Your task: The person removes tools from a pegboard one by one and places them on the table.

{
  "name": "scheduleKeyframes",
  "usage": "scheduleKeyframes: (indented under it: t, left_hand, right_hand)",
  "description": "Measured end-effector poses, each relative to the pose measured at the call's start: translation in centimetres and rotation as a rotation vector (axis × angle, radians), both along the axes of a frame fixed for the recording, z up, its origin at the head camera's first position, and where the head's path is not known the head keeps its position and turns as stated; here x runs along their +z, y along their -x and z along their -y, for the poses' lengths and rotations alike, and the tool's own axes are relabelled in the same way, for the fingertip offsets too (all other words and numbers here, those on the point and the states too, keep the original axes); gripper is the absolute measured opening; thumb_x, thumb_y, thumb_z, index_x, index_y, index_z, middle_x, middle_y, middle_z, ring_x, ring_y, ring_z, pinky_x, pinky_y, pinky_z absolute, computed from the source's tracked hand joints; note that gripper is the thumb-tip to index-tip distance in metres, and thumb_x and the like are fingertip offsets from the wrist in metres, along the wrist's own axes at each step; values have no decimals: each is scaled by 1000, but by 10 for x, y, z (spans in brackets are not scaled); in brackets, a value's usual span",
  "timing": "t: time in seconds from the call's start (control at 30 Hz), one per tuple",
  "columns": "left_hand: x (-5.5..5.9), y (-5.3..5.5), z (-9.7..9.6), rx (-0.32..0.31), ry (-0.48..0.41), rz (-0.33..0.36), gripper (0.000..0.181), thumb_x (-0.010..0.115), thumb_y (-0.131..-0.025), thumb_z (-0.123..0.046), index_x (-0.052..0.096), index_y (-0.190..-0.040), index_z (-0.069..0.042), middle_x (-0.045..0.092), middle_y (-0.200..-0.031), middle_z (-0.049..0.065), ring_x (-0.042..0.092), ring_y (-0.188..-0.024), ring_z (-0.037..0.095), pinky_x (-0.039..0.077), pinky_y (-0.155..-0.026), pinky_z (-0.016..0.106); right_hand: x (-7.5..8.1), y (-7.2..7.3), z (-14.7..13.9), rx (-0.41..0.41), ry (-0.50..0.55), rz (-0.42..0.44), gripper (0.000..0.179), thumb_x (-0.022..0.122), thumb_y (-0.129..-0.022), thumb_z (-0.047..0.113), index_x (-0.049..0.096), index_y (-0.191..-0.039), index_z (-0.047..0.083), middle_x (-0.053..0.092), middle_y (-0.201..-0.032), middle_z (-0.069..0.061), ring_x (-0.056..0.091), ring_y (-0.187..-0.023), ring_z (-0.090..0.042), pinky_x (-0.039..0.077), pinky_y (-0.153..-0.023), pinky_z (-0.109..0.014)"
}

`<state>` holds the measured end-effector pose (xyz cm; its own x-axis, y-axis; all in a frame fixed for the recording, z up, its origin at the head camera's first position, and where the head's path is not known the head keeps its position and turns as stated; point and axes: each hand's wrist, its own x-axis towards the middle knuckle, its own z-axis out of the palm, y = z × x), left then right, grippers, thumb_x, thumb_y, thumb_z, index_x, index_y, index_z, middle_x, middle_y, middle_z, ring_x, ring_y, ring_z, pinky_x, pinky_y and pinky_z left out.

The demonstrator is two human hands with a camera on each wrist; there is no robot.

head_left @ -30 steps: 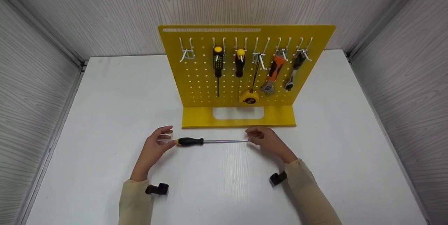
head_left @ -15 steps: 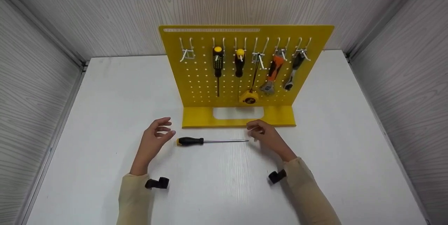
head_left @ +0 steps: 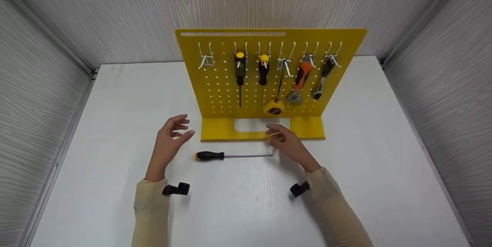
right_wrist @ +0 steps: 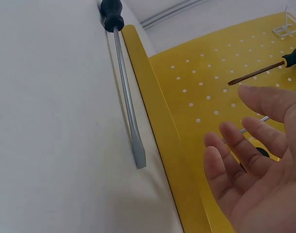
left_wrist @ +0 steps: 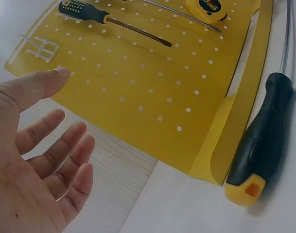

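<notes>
A flat-blade screwdriver with a black and yellow handle lies crosswise on the white table, in front of the yellow pegboard. Its yellow handle end shows in the left wrist view, and its flat steel tip in the right wrist view. My left hand hovers left of the board's base, fingers loosely bent and holding nothing. Over the front of the base, beyond the screwdriver's tip, my right hand is likewise relaxed, with nothing in it.
On the board hang two more screwdrivers, one with a dotted handle, a yellow tape measure, an orange-handled adjustable wrench and a dark-handled ratchet-like tool. The leftmost hook carries nothing. Pale wood-grain walls enclose the table.
Both hands have drawn away from the ends of the screwdriver and moved forward, toward the pegboard. The screwdriver stays lying where it was.
</notes>
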<state>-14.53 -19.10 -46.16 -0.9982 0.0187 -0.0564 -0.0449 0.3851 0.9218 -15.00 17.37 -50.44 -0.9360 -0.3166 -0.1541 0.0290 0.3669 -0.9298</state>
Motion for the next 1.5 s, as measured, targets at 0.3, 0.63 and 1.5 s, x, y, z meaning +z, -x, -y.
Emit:
scheduleKeyframes:
  t: [0.3,0.63,1.5]
  left_hand:
    - [9,13,-14,42,-82,-39,57,72,-87,-30,50,-136,-13,58,-127,7,54,-112,18,42,-93,27]
    - [28,31,-35,15,-127,-137,56,73,-86,-21,50,-135,-6,56,-128,14,54,-108,20,43,-88,27]
    - [64,60,-102,-87,-87,-223,54,71,-87,-26,52,-135,-10,56,-131,7,52,-115,22,42,-95,36]
  right_hand:
    - [18,9,15,22,118,-29,60,62,-94,15,36,-147,6,49,-138,-23,53,-125,-33,43,-105,-46]
    - [29,21,36,24,161,2,62,61,-95,20,33,-149,10,43,-144,-21,47,-131,-31,42,-106,-46]
    - [53,39,77,-35,124,-44,65,58,-97,27,26,-152,18,35,-153,-8,38,-139,-26,33,-113,-45]
